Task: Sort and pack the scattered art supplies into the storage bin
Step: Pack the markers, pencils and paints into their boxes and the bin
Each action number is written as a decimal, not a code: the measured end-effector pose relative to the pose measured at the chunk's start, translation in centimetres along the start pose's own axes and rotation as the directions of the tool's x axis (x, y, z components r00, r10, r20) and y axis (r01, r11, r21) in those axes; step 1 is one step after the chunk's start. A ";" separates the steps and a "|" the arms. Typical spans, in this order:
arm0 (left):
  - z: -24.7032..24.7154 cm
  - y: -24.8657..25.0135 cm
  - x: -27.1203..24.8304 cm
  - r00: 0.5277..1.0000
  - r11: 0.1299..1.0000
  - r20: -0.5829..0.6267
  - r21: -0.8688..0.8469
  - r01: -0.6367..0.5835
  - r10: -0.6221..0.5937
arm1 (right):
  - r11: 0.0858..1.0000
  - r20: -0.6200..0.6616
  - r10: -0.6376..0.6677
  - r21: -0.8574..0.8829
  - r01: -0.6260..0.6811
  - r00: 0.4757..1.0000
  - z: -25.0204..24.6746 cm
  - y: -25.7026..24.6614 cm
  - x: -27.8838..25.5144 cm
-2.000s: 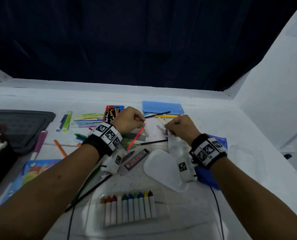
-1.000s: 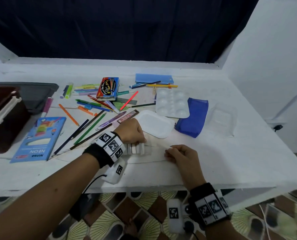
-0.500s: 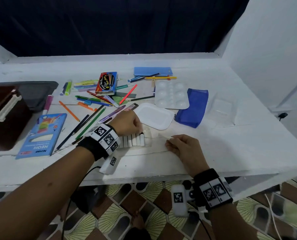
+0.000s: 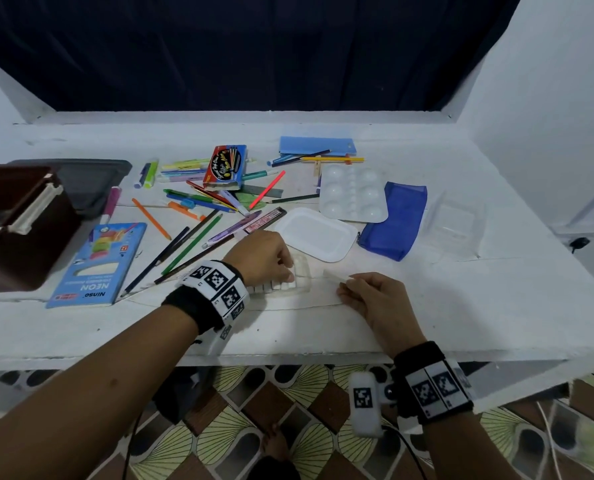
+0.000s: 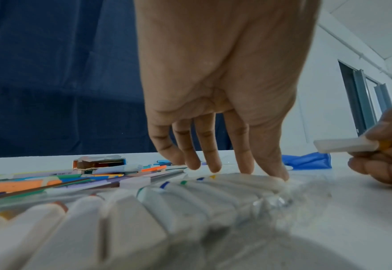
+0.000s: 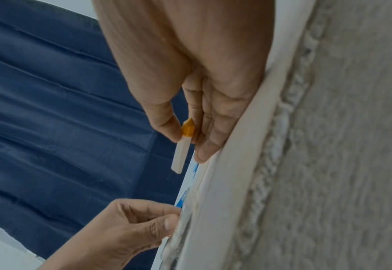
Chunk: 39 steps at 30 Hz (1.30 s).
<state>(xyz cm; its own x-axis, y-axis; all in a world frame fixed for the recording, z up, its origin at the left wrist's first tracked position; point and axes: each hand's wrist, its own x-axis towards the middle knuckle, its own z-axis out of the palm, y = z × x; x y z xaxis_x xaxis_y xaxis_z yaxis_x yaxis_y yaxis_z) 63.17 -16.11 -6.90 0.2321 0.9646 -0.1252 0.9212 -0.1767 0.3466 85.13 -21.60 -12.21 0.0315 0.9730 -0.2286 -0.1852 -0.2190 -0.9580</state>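
Clear plastic crayon tray (image 4: 300, 277) sits on the worktop (image 4: 461, 306) near its front edge, left hand (image 4: 262, 259) pressing down on it with fairly straight fingers (image 5: 213, 146). Right hand (image 4: 378, 303), just right of the tray, pinches one orange-tipped crayon (image 6: 183, 146) between thumb and fingers. My guess is that crayon goes back in the tray's empty slot. Risk: the tray looks flimsy, so a sloppy push could skid it or pop the other crayons out. Plenty of bare worktop right of the tray; pencils (image 4: 191, 244) crowd its left, and the storage bin (image 4: 15, 220) is well off left.
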 end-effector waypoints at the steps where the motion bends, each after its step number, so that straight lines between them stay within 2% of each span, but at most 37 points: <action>1: 0.1 0.0 0.1 1.000 1.000 -0.010 0.005 0.011 -0.011 | 1.000 -0.001 -0.002 -0.006 0.002 1.000 0.0 0.0 0.0; 6: 0.0 0.0 0.4 0.998 0.998 -0.013 0.000 0.064 -0.064 | 1.000 0.000 -0.009 -0.028 0.009 1.000 0.0 0.0 -0.1; 10: -0.1 0.0 0.6 0.999 0.998 0.008 0.053 0.039 -0.040 | 0.998 0.011 -0.012 -0.054 0.013 1.000 0.2 -0.2 -0.2; 12: -0.5 -0.1 0.5 0.999 1.000 0.045 0.025 0.015 -0.016 | 0.997 0.017 -0.016 -0.076 0.017 1.000 0.4 -0.6 -0.3; 15: -1.3 -0.7 0.3 0.996 1.000 0.085 -0.024 0.000 0.002 | 0.992 0.036 -0.052 -0.113 0.055 0.998 0.8 -2.0 -0.4; 22: -1.1 -1.5 -0.2 0.994 0.999 0.112 0.033 0.017 -0.021 | 0.973 0.112 -0.121 -0.181 0.140 0.986 2.8 -5.8 1.5; 24: -1.1 -1.5 -0.3 0.994 0.999 0.103 0.035 0.015 -0.019 | 0.944 0.190 -0.112 -0.285 0.164 0.975 3.6 -6.2 2.5; 26: -1.1 -1.4 -0.4 0.995 0.999 0.099 0.037 0.015 -0.019 | 0.896 0.271 -0.045 -0.415 0.159 0.962 4.5 -6.0 3.4; 30: -1.2 -1.3 -0.5 0.996 0.999 0.086 0.029 0.030 -0.033 | 0.779 0.346 0.037 -0.597 0.189 0.938 5.7 -4.9 4.9; 36: -1.2 -1.3 -0.7 0.996 0.999 0.081 0.025 0.038 -0.040 | 0.659 0.393 0.002 -0.692 0.295 0.919 6.1 -4.9 5.9; 39: -1.1 -1.3 -0.6 0.996 0.999 0.084 0.038 0.036 -0.039 | 0.611 0.386 0.041 -0.739 0.283 0.921 6.2 -4.6 6.7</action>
<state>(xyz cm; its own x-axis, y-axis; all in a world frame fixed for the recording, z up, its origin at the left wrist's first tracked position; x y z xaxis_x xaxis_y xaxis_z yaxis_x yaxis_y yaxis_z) 61.47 -16.25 -6.30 0.2215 0.9509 -0.2162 0.9402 -0.1494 0.3060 80.15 -13.65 -8.25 -0.3581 0.9157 -0.1826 0.6219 0.0880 -0.7781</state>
